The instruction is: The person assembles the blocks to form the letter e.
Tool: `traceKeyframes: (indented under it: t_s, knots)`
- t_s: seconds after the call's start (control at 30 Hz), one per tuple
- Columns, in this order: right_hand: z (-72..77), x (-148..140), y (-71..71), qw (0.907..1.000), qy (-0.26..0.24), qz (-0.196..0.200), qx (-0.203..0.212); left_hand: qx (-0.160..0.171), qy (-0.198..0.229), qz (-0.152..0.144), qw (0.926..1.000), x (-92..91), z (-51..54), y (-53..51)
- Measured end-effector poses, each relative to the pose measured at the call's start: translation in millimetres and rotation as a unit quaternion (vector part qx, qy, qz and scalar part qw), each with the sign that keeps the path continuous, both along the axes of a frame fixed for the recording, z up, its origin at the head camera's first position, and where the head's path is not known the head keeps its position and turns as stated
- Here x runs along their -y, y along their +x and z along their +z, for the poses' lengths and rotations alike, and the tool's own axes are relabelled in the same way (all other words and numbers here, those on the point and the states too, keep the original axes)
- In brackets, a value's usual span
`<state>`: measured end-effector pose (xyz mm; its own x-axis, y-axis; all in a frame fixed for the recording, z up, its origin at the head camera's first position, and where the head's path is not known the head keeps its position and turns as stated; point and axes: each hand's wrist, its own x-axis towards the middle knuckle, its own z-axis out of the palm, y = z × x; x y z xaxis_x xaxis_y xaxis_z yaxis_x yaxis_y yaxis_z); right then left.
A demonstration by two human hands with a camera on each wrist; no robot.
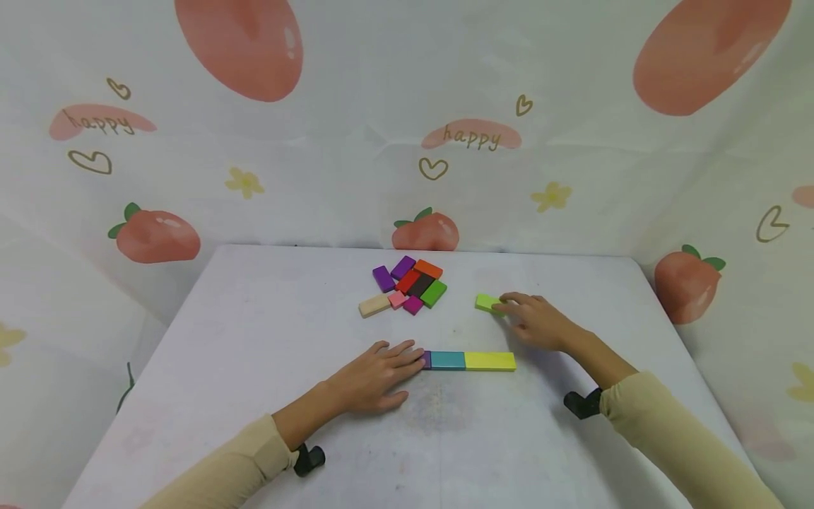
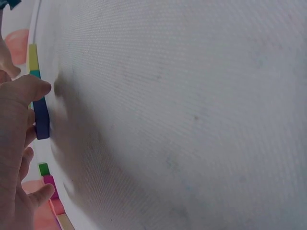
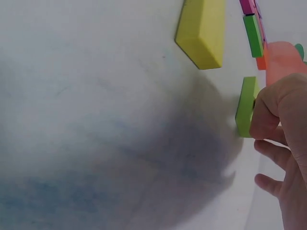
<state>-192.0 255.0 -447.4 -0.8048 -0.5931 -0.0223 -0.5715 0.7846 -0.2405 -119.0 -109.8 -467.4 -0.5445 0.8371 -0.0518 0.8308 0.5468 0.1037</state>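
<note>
Lime-green block (image 1: 486, 302): lay on desk (image 1: 254, 318), right of cluster (image 1: 409, 281); judged light, rigid, smooth, best gripped by long sides. Right hand (image 1: 537, 322): pinched its right end. Left hand (image 1: 375, 378): fingers spread, touched purple block (image 1: 427, 360).

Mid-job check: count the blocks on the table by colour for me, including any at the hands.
Purple: 2
Dark blue or purple, partly covered by the left hand: 1
Teal: 1
Yellow: 1
Light green: 1
Green: 1
Orange: 1
Red: 1
Dark brown: 1
Magenta: 1
Pink: 1
Beige: 1
Total: 13 blocks
</note>
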Motion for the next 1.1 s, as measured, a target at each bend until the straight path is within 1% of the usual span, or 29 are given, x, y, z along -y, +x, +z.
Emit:
traceKeyframes:
  t_s: [0.1, 0.23, 0.4, 0.63, 0.83, 1.1]
  knots:
    - [-0.5, -2.8, 4.6, 1.0, -0.001, 0.002, -0.007, -0.003, -0.002, 0.0, 1.0, 0.2, -0.7, 0.1]
    - [-0.3, -6.4, 10.4, 0.9999, -0.01, 0.001, -0.005, -0.01, 0.0, -0.003, 0.9999, 0.0, -0.7, 0.5]
    - [-0.3, -11.0, 19.0, 0.9998, -0.019, 0.0, -0.002, -0.01, 0.005, -0.003, 0.9999, 0.1, -0.8, 0.5]
    - [-3.1, -17.8, 32.6, 0.9993, -0.022, 0.008, -0.028, -0.005, 0.002, -0.002, 1.0, 0.0, -0.6, 0.2]
    - [-7.4, -21.1, 40.3, 0.9986, -0.025, 0.006, -0.045, -0.001, 0.001, 0.0, 1.0, 0.2, 0.1, 0.5]
    - [-9.2, -23.7, 48.8, 0.9985, -0.025, 0.007, -0.049, 0.003, 0.005, 0.001, 1.0, 0.8, -1.9, 0.4]
